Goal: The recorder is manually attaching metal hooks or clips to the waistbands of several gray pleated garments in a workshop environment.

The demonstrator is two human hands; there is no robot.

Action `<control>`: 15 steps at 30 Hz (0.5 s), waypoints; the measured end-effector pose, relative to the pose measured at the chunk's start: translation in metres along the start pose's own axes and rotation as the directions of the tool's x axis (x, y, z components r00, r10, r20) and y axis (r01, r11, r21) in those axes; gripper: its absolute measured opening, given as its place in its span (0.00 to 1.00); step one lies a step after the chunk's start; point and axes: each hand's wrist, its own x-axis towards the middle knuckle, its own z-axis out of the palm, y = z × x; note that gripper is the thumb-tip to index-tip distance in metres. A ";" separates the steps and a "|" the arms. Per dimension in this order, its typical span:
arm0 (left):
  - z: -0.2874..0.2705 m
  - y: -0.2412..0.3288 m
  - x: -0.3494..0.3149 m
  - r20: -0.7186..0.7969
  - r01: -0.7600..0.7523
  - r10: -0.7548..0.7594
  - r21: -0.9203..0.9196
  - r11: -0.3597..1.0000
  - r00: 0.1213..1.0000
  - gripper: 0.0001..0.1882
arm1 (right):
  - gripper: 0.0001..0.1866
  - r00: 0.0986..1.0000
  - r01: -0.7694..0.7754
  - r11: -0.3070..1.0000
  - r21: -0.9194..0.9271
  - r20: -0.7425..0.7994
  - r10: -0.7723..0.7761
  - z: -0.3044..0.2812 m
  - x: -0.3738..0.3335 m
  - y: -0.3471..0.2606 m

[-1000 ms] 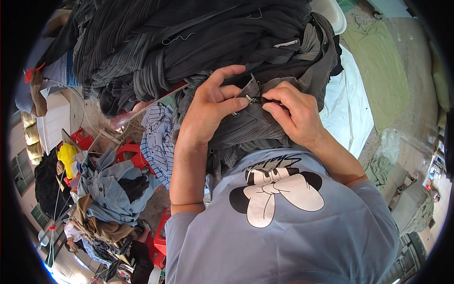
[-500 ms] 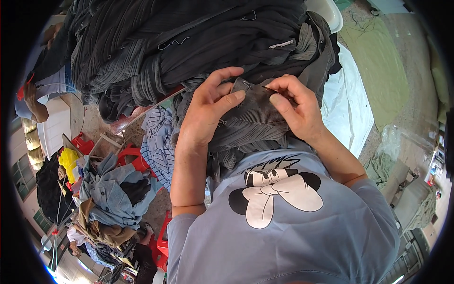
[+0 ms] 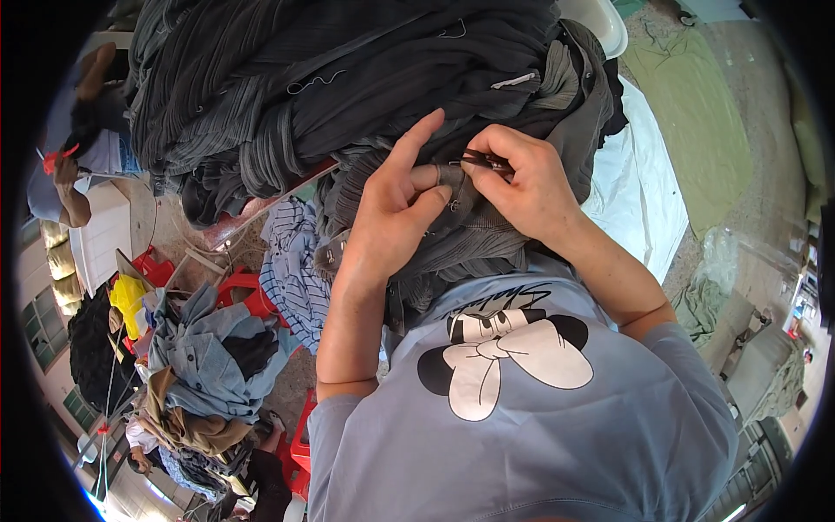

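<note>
In front of my chest lies a dark grey ribbed garment (image 3: 461, 228), bunched up against the pile. My left hand (image 3: 390, 209) pinches its edge between thumb and bent fingers, while the index finger points up and away. Close by on the right, my right hand (image 3: 532, 183) is closed around small black thread snips (image 3: 487, 162). Their dark tips point left, at the stretch of cloth just beyond my left fingertips. Whether the blades touch the cloth, I cannot make out.
A big heap of dark ribbed garments (image 3: 348, 96) fills the far side. Right of it are a white tub (image 3: 609, 30), a white sheet (image 3: 642, 187) and green cloth (image 3: 696, 130). Left are a striped shirt (image 3: 296, 252), denim clothes (image 3: 204, 352) and a co-worker's hand (image 3: 67, 178) with something red.
My right hand has moved left and up toward my left hand, and the snips now show more. My left index finger has straightened upward. At the far left the co-worker's arm has shifted.
</note>
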 end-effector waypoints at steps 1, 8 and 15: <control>0.000 0.000 -0.001 -0.013 -0.013 0.013 -0.007 1.000 1.000 0.39 | 0.07 0.999 -0.034 0.999 0.035 0.003 0.034 -0.001 0.001 0.001; -0.002 0.003 -0.002 -0.036 -0.020 0.019 -0.020 1.000 0.999 0.41 | 0.06 0.990 -0.057 0.990 0.130 -0.122 0.073 -0.018 -0.002 0.006; -0.001 0.005 -0.001 -0.006 -0.012 0.011 -0.183 0.983 1.000 0.41 | 0.11 0.962 0.275 0.949 -0.156 0.045 -0.271 -0.030 -0.013 0.010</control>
